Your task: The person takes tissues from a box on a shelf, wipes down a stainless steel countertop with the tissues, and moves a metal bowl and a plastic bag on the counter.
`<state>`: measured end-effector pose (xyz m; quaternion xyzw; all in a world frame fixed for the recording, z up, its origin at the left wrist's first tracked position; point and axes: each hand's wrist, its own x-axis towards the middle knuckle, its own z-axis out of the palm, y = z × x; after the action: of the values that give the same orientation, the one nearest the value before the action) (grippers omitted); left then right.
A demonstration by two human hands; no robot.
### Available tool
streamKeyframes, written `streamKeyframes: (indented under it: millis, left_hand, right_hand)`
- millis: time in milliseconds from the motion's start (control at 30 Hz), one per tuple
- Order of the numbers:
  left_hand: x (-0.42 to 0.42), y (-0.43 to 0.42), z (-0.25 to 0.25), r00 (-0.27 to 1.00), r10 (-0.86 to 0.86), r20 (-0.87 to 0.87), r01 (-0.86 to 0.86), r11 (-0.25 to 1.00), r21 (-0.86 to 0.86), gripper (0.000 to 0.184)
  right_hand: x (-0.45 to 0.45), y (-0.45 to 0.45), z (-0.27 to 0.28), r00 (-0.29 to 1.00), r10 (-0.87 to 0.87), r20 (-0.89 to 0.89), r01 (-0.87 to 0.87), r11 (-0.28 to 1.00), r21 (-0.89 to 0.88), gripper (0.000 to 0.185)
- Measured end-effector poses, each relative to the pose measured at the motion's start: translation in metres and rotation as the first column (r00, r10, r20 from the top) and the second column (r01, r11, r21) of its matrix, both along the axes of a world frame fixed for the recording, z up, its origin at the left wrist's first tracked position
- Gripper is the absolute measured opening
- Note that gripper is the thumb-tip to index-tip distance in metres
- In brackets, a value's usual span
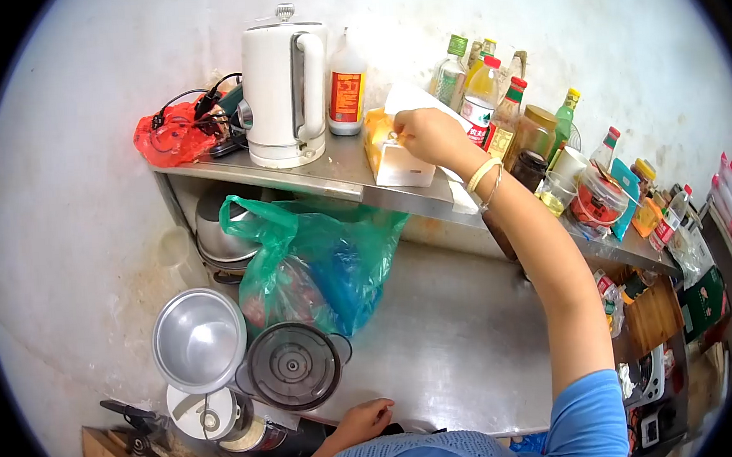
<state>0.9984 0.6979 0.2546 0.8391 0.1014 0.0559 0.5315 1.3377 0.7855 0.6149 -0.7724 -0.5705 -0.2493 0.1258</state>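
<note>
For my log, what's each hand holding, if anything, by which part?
The right hand is at the box; whether it grips anything can't be told. The left hand looks empty.

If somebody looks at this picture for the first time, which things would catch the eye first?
Probably the tall white kettle, standing toward the left end of the metal shelf. The bright green plastic bag, just below the shelf's front edge, would likely come next. Then the right hand stands out, fingers bunched at the small white box on the shelf.
</note>
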Motion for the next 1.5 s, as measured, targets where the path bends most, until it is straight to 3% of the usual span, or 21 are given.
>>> streamKeyframes:
  millis: [33, 100, 167, 233, 300, 333, 433, 567, 833, 933, 1033, 1133, 1233, 1300, 1333, 1367, 1400, 1500]
  left_hand:
    - [0.001, 0.001, 0.003, 1.0, 0.002, 0.004, -0.002, 1.0, 0.003, 0.027]
    - [0.004, 0.001, 0.005, 1.0, -0.009, 0.012, 0.009, 1.0, 0.017, 0.028]
    - [0.006, 0.0, 0.003, 0.999, -0.014, -0.04, 0.013, 1.0, -0.009, 0.029]
    - [0.007, 0.0, 0.003, 0.999, -0.021, -0.045, 0.021, 1.0, -0.007, 0.029]
    - [0.006, -0.002, 0.004, 0.998, -0.028, -0.052, 0.028, 1.0, -0.006, 0.03]
    - [0.006, -0.003, 0.007, 0.998, -0.019, -0.063, 0.017, 1.0, -0.023, 0.03]
    - [0.006, -0.003, 0.004, 0.998, -0.005, -0.068, 0.003, 0.999, -0.034, 0.029]
    - [0.003, -0.001, 0.001, 0.999, 0.007, -0.04, -0.008, 1.0, -0.028, 0.029]
    - [-0.006, 0.002, 0.011, 0.996, 0.061, -0.072, -0.061, 0.998, -0.005, 0.029]
    - [-0.009, 0.004, 0.015, 0.995, 0.075, -0.071, -0.076, 0.997, -0.018, 0.028]
    - [-0.009, 0.007, 0.013, 0.996, 0.071, -0.054, -0.072, 0.997, -0.017, 0.028]
    - [-0.004, 0.006, 0.008, 0.997, 0.068, -0.033, -0.067, 0.998, 0.018, 0.027]
    - [-0.001, 0.002, 0.006, 0.999, 0.054, -0.006, -0.054, 0.998, 0.026, 0.027]
    - [0.0, 0.0, 0.007, 0.999, 0.038, -0.001, -0.038, 0.999, 0.003, 0.027]
    - [0.001, 0.0, 0.008, 1.0, 0.015, 0.012, -0.015, 1.0, 0.017, 0.027]
    - [0.002, -0.001, 0.009, 1.0, -0.008, 0.025, 0.007, 1.0, 0.029, 0.027]
    - [0.003, -0.002, 0.012, 1.0, -0.011, 0.016, 0.011, 1.0, 0.021, 0.027]
    - [0.006, -0.004, 0.022, 0.998, -0.038, -0.042, 0.039, 0.999, 0.03, 0.027]
  right_hand:
    - [0.003, 0.001, -0.003, 0.995, 0.07, -0.065, -0.071, 0.997, -0.019, 0.021]
    - [0.003, 0.006, -0.003, 0.996, 0.012, -0.088, -0.016, 0.999, -0.04, 0.023]
    - [0.005, 0.015, 0.002, 0.997, -0.029, -0.076, 0.012, 0.977, -0.214, 0.025]
    - [0.015, 0.03, 0.002, 0.997, 0.036, -0.072, -0.06, 0.928, -0.367, 0.03]
    - [0.006, 0.031, 0.002, 0.994, 0.026, -0.107, -0.065, 0.923, -0.38, 0.034]
    - [-0.003, 0.03, 0.01, 0.992, -0.043, -0.12, -0.022, 0.87, -0.492, 0.038]
    - [-0.001, 0.039, 0.014, 0.982, -0.115, -0.148, 0.012, 0.826, -0.564, 0.034]
    - [0.015, 0.054, 0.005, 0.97, -0.18, -0.162, 0.063, 0.833, -0.549, 0.031]
    - [0.011, 0.052, 0.013, 0.985, -0.101, -0.143, 0.014, 0.857, -0.515, 0.033]
    - [0.016, 0.046, 0.025, 0.955, -0.164, -0.248, 0.056, 0.919, -0.391, 0.034]
    - [0.004, 0.025, 0.061, 0.956, -0.188, -0.224, 0.076, 0.9, -0.428, 0.033]
    - [0.021, 0.024, 0.078, 0.975, -0.136, -0.175, 0.099, 0.974, -0.203, 0.032]
    - [0.011, 0.005, 0.101, 0.985, -0.139, -0.1, 0.16, 0.957, 0.243, 0.033]
    - [0.004, -0.017, 0.112, 0.999, -0.036, -0.025, 0.044, 0.849, 0.527, 0.032]
    - [0.0, -0.033, 0.114, 0.993, 0.092, 0.077, -0.12, 0.709, 0.695, 0.033]
    - [-0.007, -0.055, 0.117, 0.98, 0.142, 0.14, -0.199, 0.628, 0.752, 0.028]
    - [-0.004, -0.083, 0.117, 0.981, 0.195, -0.01, -0.12, 0.643, 0.756, 0.019]
    - [-0.043, -0.161, 0.086, 0.948, 0.317, -0.006, -0.161, 0.498, 0.852, 0.012]
